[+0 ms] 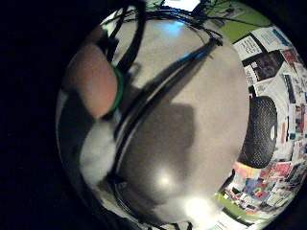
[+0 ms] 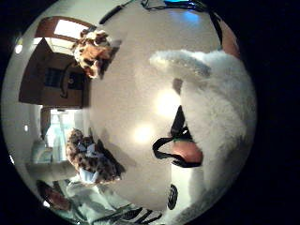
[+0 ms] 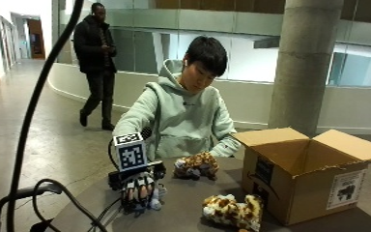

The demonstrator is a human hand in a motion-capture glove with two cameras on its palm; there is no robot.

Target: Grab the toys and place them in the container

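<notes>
In the outside view my gloved right hand (image 3: 138, 187) is down on the grey table (image 3: 185, 203) at its near-left part, fingers curled over a small white plush toy (image 3: 155, 195). That white plush toy (image 2: 220, 108) fills much of the thumb side view, with a fingertip (image 2: 187, 151) against it. Its white fluff (image 1: 98, 153) also shows beside a finger (image 1: 91, 79). A spotted plush toy (image 3: 196, 166) lies mid-table before the person. Another spotted plush toy (image 3: 232, 210) lies against the open cardboard box (image 3: 301, 179). Both spotted toys (image 2: 93, 51) (image 2: 91, 159) and the box (image 2: 51, 75) show in the thumb side view.
The box stands at the table's right with its flaps open. Black cables (image 3: 37, 193) run over the table's left edge. A dark rounded object (image 1: 259, 132) shows beyond the table edge in the little finger side view. Bare table (image 1: 192, 120) lies under the palm.
</notes>
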